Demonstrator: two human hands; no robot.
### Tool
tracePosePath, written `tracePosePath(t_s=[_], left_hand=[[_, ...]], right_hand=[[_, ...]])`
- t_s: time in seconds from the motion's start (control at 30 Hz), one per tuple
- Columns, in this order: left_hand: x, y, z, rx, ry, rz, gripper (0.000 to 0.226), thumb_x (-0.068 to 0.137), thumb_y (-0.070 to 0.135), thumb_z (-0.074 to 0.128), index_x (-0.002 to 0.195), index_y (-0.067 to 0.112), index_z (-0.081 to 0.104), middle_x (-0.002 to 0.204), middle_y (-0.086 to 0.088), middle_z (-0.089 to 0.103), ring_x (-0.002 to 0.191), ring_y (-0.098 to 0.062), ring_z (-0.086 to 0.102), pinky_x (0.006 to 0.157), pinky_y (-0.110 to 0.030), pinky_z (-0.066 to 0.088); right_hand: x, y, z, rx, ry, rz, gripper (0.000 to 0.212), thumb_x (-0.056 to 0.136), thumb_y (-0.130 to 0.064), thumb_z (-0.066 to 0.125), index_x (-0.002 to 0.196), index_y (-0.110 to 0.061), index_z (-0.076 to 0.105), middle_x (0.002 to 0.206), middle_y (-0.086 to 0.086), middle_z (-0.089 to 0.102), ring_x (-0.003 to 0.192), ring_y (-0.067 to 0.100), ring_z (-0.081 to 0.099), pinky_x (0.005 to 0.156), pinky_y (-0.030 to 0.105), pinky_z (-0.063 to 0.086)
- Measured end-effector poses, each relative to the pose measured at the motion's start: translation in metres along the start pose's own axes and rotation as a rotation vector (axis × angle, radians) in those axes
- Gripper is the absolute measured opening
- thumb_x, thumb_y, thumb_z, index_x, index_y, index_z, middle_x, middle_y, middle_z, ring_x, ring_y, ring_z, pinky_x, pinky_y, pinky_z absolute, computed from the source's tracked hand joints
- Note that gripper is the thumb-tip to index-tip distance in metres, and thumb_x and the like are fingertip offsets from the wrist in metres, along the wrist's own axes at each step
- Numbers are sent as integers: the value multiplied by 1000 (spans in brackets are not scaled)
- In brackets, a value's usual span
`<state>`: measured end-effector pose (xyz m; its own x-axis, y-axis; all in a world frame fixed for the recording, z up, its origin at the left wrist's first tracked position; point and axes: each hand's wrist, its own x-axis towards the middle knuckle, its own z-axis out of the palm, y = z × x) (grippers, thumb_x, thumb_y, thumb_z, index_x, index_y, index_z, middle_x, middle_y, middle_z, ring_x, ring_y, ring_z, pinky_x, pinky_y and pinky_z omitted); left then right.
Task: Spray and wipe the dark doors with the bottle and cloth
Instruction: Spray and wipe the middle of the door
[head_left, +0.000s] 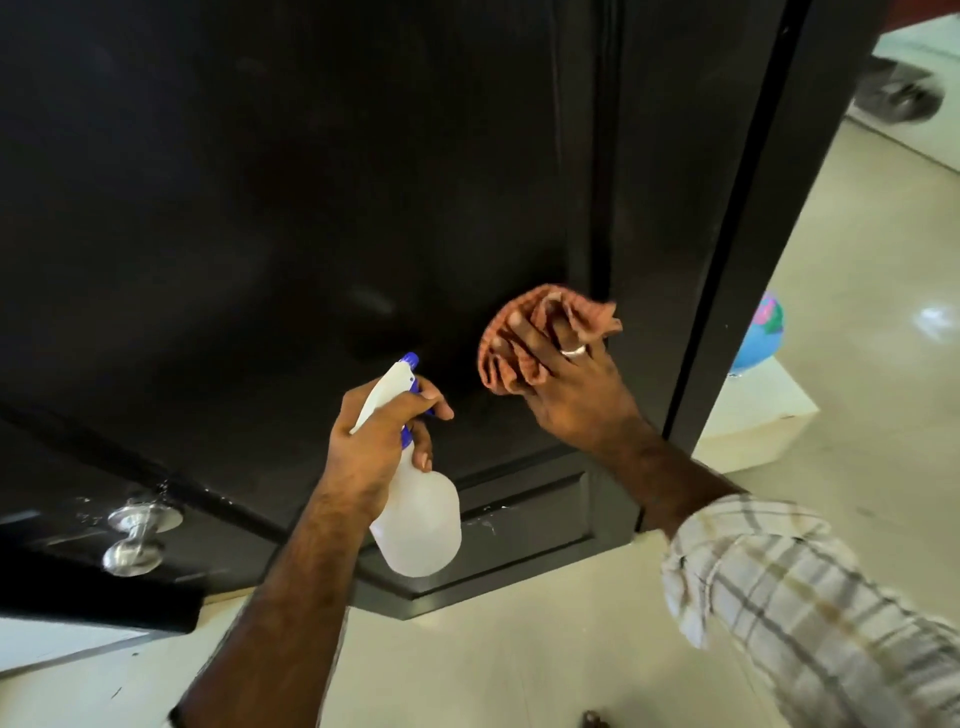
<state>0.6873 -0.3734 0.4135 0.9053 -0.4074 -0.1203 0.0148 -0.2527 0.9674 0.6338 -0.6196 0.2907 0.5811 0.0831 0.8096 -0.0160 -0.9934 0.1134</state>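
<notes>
While the right hand presses the bunched orange cloth flat-fingered against the dark door, the left hand grips the spray bottle just beside it, lower left. Its nozzle seems to aim up at the panel left of the cloth, so the right hand is nearer that patch.

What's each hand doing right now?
Left hand: grips the spray bottle.
Right hand: presses the orange cloth flat against the dark door.

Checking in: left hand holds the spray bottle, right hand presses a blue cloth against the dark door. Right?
Not quite: the cloth is orange-red, not blue. The head view shows the left hand holding the spray bottle and the right hand pressing the cloth against the dark door.
</notes>
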Motion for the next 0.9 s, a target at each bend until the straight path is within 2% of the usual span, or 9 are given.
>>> tracePosePath(t_s=[0.07, 0.17, 0.3, 0.47, 0.6, 0.67, 0.77, 0.83, 0.9], left_hand=[[2, -1, 8, 21, -30, 13, 12, 99, 20, 65, 103, 10, 71, 96, -10, 78, 54, -27, 55, 63, -41, 57], [6, -1, 22, 39, -86, 28, 14, 101, 17, 63, 105, 6, 70, 96, -13, 77, 52, -26, 54, 60, -39, 56], [12, 0, 37, 37, -105, 28, 14, 102, 15, 61, 102, 6, 70, 94, -14, 77, 49, -22, 54, 58, -38, 56], [17, -5, 44, 40, -115, 36, 12, 101, 16, 63, 98, 10, 72, 93, -11, 77, 50, -22, 54, 61, -40, 56], [17, -6, 44, 44, -136, 91, 13, 102, 14, 61, 95, 11, 72, 90, -10, 77, 48, -21, 54, 59, -40, 55], [16, -8, 39, 17, -133, 130, 15, 102, 13, 60, 93, 11, 72, 89, -10, 78, 48, -22, 53, 58, -40, 54], [17, -8, 35, -34, -146, 184, 13, 100, 12, 62, 92, 12, 72, 89, -12, 78, 48, -24, 52, 59, -41, 52], [19, -13, 31, -66, -142, 229, 10, 98, 15, 66, 106, 11, 70, 91, -12, 78, 50, -24, 54, 59, -41, 53], [21, -18, 25, -95, -146, 239, 29, 95, 19, 69, 123, 12, 63, 93, -12, 80, 51, -24, 57, 59, -41, 55]], right_hand=[[-33, 36, -10, -72, -52, -39, 63, 110, -32, 60, 167, -23, 36, 173, 10, 35, 156, 38, 40, 111, 67, 41], [-41, 83, -27, 163, 49, 406, 66, 113, -51, 47, 167, -17, 30, 169, 24, 36, 154, 51, 37, 120, 74, 30], [8, 80, -17, 217, 261, 830, 83, 108, -53, 56, 162, 6, 33, 168, 35, 27, 159, 48, 25, 132, 59, 20], [-12, 19, 9, 131, 81, 417, 55, 104, -32, 61, 153, -10, 50, 165, 25, 37, 152, 54, 34, 120, 76, 30], [-52, 8, 10, 91, -88, 353, 74, 99, -41, 68, 163, -13, 44, 175, 20, 25, 162, 50, 18, 123, 74, 20], [-39, 6, 7, 104, -30, 347, 73, 105, -47, 57, 166, -12, 38, 177, 21, 17, 164, 50, 5, 126, 75, 12], [9, -9, 12, 169, 161, 401, 68, 112, -50, 35, 163, -6, 40, 172, 28, 27, 160, 56, 15, 125, 77, 10], [18, -24, 22, 198, 199, 340, 68, 113, -50, 34, 162, -4, 42, 171, 30, 28, 160, 56, 16, 125, 76, 11], [-6, -26, 34, 127, 138, 185, 67, 110, -47, 47, 162, -4, 43, 172, 27, 26, 162, 53, 11, 126, 74, 13]])
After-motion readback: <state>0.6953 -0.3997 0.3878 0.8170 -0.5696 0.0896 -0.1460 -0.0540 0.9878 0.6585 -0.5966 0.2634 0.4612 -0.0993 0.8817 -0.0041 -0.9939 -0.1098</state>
